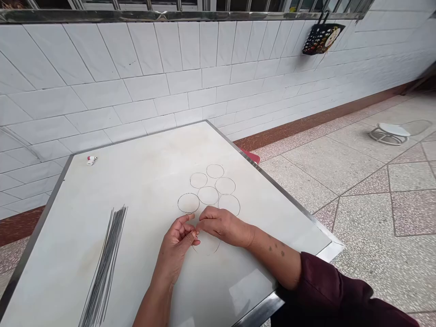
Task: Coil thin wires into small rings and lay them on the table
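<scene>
My left hand (pixel 175 247) and my right hand (pixel 223 225) meet over the white table top (pixel 143 181), their fingertips pinching close together. Between them they seem to hold a thin wire ring (pixel 206 245), whose upper part is hidden by my fingers. Several similar rings (pixel 208 195) lie just beyond my hands in a tight cluster, apparently not touching my fingers. A bundle of long thin dark wires (pixel 104 268) lies to the left of my left hand. A small white and red spool (pixel 91 160) stands near the far left edge.
The table has a metal rim (pixel 269 186), with a tiled floor beyond it on the right. A white tiled wall rises behind. A black dotted basket (pixel 322 39) hangs on the wall, and a round white stand (pixel 390 133) sits on the floor.
</scene>
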Demonstrator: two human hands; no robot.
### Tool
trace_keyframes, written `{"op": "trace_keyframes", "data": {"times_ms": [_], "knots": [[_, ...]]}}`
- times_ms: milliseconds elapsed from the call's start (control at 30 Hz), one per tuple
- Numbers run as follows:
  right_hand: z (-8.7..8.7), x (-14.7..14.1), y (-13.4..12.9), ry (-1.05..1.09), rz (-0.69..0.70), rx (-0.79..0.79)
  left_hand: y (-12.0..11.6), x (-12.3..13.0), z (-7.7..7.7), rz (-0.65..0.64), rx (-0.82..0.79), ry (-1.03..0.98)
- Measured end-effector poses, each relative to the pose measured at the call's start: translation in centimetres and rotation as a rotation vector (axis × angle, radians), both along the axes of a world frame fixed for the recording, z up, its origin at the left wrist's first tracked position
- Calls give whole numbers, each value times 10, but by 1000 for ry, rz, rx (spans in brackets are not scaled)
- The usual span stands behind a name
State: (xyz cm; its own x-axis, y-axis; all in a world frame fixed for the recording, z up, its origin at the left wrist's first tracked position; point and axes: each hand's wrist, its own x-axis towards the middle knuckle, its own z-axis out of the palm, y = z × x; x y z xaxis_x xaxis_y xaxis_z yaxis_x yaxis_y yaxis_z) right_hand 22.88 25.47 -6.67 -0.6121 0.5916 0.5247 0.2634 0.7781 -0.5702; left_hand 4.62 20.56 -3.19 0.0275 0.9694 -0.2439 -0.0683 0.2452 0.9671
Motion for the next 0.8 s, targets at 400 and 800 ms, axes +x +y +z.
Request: {"op": "trace_keyframes", "data": {"times_ms": [400,800], "knots": [[10,4,2,88,130,-226,3,-9,-7,-109,-85,-71],[10,5,2,94,125,-238,4,-10,-10,-154,-68,-48]]}}
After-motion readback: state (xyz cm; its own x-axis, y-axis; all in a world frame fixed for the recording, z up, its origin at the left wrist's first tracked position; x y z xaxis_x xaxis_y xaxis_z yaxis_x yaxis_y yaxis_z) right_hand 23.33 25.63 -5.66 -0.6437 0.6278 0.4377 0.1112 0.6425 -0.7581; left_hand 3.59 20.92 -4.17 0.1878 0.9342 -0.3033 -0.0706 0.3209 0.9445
